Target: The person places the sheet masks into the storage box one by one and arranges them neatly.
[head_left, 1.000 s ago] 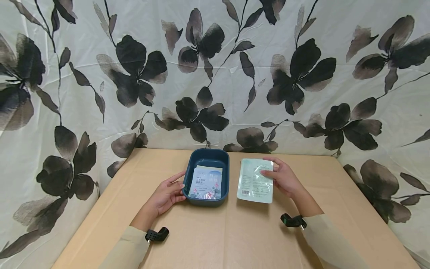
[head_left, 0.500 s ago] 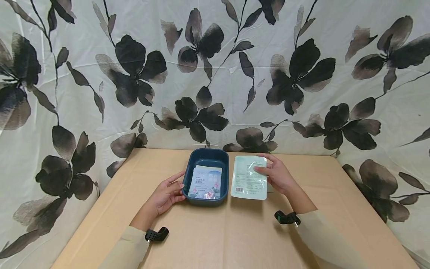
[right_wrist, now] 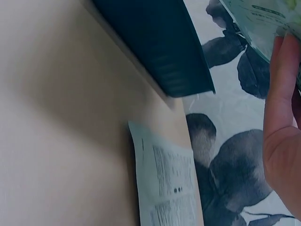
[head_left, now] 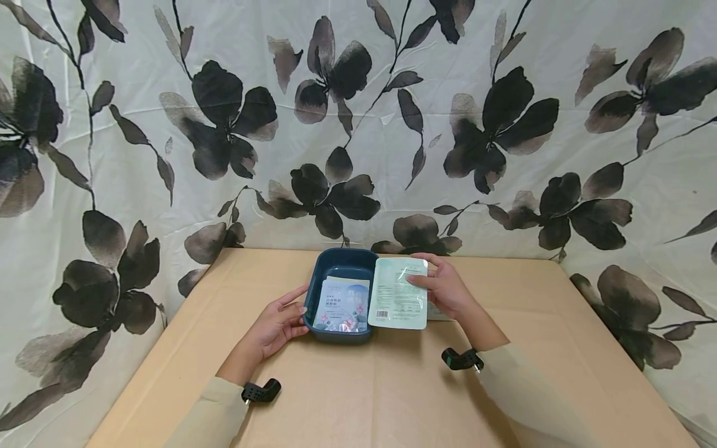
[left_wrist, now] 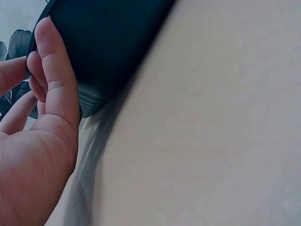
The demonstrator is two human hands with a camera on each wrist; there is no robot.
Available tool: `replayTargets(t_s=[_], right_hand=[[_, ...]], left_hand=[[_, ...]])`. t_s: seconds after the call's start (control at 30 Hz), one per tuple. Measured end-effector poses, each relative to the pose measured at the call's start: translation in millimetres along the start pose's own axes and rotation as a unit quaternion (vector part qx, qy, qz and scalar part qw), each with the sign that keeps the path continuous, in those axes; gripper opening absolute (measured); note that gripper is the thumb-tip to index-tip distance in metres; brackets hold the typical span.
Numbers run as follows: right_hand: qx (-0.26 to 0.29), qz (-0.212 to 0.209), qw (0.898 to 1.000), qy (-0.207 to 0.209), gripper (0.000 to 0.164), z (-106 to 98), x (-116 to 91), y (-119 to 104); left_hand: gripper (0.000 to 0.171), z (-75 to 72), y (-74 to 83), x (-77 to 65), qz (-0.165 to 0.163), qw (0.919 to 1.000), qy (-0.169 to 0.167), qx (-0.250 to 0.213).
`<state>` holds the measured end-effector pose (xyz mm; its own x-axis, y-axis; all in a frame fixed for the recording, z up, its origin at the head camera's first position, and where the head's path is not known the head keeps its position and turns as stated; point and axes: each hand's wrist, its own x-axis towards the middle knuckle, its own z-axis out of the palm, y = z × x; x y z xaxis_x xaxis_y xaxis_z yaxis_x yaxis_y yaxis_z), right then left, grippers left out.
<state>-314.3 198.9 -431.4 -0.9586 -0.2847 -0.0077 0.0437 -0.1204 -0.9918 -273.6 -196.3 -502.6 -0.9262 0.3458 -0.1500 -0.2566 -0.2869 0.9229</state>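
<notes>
A dark blue plastic storage box [head_left: 343, 338] stands on the table. A light blue printed sachet [head_left: 343, 305] lies inside it, on top of a paler edge. My left hand [head_left: 277, 326] is at the box's left side, its thumb and fingers holding the rim. My right hand [head_left: 448, 289] pinches a pale green flat sachet [head_left: 398, 295] by its right edge, thumb on the printed face. That sachet is held up, its left edge overlapping the box's right rim in the head view. Another pale printed sachet [right_wrist: 164, 179] lies on the table beneath my right hand, mostly hidden in the head view.
The light brown table [head_left: 358, 398] ends at a far edge just behind the box. A white cloth with dark flowers [head_left: 409, 124] hangs behind and around it. Black cameras are strapped to both wrists.
My right hand has carried the pale green sachet left, up to the box's right rim, uncovering part of the sachet lying on the table. The left hand and box have stayed put.
</notes>
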Motion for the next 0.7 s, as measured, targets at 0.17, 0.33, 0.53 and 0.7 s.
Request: replayTargets(t_s=[0.17,0.33,0.53,0.7], right_hand=[[0.011,0.005,1.0,0.0,0.066,11.6,6.6,2.9],[0.014,0.004,1.0,-0.006,0.067,23.2,12.8,6.4],[0.008,0.007,1.0,-0.007,0.065,35.2,21.3,14.0],[0.0,0.002,1.0,-0.011,0.063,45.0,27.8,20.3]], left_hand=[[0.063,-0.1,0.2,0.4,-0.002,1.0,0.0,0.0],[0.063,0.5,0.8,-0.4,-0.004,1.0,0.001,-0.004],[0.065,2.4,2.2,-2.3,-0.003,1.0,-0.004,-0.006],[0.066,3.2,2.8,-3.7,-0.004,1.0,-0.002,-0.002]])
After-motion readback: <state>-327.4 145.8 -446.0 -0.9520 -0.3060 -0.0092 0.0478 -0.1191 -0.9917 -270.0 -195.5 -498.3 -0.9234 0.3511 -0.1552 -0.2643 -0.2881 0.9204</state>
